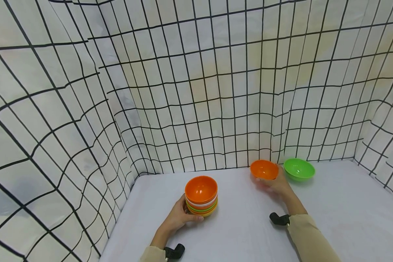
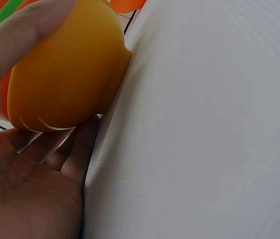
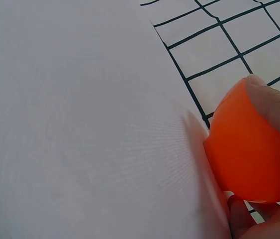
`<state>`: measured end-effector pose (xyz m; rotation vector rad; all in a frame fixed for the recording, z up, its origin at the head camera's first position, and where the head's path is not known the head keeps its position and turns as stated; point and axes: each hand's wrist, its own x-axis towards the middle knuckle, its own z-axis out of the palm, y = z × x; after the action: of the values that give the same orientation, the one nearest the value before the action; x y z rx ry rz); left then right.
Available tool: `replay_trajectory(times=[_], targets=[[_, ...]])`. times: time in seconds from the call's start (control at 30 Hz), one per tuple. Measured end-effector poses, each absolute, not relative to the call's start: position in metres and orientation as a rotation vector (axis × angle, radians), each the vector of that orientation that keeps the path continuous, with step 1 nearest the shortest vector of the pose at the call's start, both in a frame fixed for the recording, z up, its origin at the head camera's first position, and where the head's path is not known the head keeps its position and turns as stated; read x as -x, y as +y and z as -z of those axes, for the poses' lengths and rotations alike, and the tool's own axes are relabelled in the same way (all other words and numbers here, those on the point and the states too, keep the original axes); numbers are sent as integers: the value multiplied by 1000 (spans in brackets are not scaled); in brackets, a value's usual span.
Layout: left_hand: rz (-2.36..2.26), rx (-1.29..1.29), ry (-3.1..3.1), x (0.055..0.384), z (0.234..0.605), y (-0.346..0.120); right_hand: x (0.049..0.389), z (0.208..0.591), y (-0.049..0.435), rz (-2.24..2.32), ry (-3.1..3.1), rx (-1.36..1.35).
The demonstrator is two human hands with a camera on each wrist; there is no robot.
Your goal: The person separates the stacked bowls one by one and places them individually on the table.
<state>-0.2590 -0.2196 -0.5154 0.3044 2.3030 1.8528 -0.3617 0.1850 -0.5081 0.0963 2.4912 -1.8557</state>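
Grips a stack of bowls with the left hand, thumb across the lower near side and fingers wrapped round the left. Sits, going by the left wrist view, upright on the white-covered desk, in from the left edge and well short of the far edge. Nested from the top down: an orange bowl, a white one, another orange, a green, and lowest a yellow-orange bowl. Probably grasped low to steady the whole pile at its base, leaving the top mouth uncovered.

Grasps a separate orange bowl with the right hand, near the far edge, right of the middle: thumb on the outer wall by the rim, fingers on the opposite side. Likely held this way to control it from outside, free of the hollow. Cannot tell resting from slightly lifted.

Just beside that hand, toward the far right corner, a green bowl, mouth up and untouched, apparently placed apart from the stack to leave room for reaching in between.
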Motion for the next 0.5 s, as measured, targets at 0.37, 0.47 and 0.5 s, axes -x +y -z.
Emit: replay_trajectory(times=[0.37,0.47,0.5], targets=[[-1855,-305,2301,258,513,-219,360,505,184,1866,2485,-107],[-1859,-294,2293,258,513,-219,360,505,183,1876,2483,-111],[-1858,-293,2292,258,514,-219,361,506,183,1875,2482,-115]])
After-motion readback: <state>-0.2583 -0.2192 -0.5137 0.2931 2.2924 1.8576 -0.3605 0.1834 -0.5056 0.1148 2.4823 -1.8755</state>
